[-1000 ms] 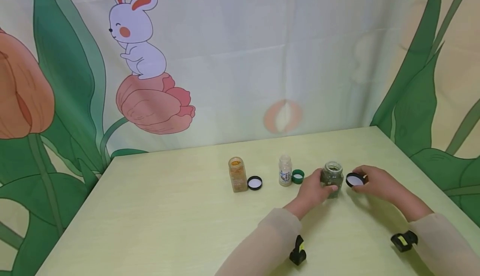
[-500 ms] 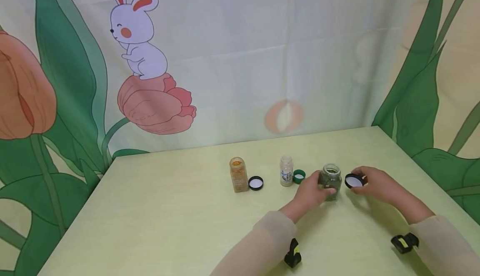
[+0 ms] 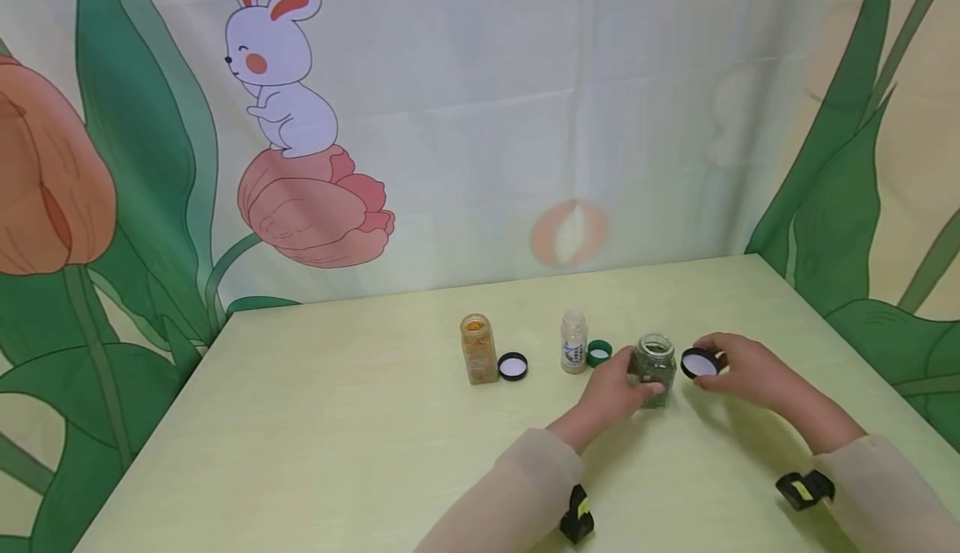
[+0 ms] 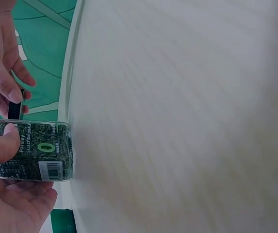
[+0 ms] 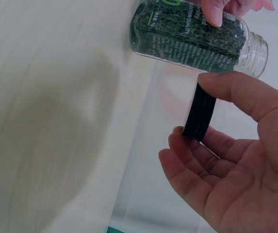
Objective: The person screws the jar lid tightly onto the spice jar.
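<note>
A glass jar of dried parsley [image 3: 656, 369] stands upright with its mouth uncovered, and my left hand [image 3: 613, 388] grips its side. In the left wrist view the thumb lies across the label of the parsley jar [image 4: 41, 150] and the fingers curl behind it. My right hand [image 3: 750, 371] pinches a black lid [image 3: 700, 363] by its rim, white inside facing up and left, just right of the jar. The right wrist view has the black lid [image 5: 200, 112] between thumb and fingers, apart from the jar's threaded neck [image 5: 254, 55].
Left of the parsley jar stands a small bottle of pale powder [image 3: 573, 343], uncapped, with a green cap [image 3: 599, 354] beside it. Farther left are an open jar of orange-brown spice [image 3: 478, 351] and another black lid [image 3: 513, 366]. A printed cloth [image 3: 450, 119] hangs behind the table [image 3: 300, 436].
The left hand has brought the parsley jar slightly left and nearer to me. My right hand has shifted a little left with the black lid, keeping its pinch.
</note>
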The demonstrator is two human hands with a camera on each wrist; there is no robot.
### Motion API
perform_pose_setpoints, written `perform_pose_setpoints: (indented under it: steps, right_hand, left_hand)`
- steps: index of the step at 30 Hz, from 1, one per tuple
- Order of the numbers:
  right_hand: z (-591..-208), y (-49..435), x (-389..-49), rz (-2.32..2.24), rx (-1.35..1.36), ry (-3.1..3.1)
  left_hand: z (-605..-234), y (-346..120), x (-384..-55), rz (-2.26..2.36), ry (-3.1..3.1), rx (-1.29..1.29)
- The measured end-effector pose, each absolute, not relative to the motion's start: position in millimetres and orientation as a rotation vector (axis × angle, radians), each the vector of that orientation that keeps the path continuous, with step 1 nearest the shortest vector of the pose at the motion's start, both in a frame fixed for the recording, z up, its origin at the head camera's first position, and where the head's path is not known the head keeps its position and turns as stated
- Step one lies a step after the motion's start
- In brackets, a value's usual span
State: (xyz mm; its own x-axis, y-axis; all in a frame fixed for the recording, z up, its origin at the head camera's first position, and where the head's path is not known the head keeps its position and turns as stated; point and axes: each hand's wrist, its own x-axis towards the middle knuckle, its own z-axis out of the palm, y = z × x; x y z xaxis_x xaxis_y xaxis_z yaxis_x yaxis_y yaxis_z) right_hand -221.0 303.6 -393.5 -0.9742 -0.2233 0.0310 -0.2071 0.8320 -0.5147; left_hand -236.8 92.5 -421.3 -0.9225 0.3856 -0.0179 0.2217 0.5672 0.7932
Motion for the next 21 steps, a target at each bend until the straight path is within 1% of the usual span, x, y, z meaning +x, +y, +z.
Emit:
perform_pose_setpoints:
  steps: [21]
  right_hand:
    - [-390.3, 285.0, -216.4, -0.879, -0.446, 2.989]
  left_hand:
    - [-421.4, 70.8, -229.3, 1.35, 2.572, 0.504]
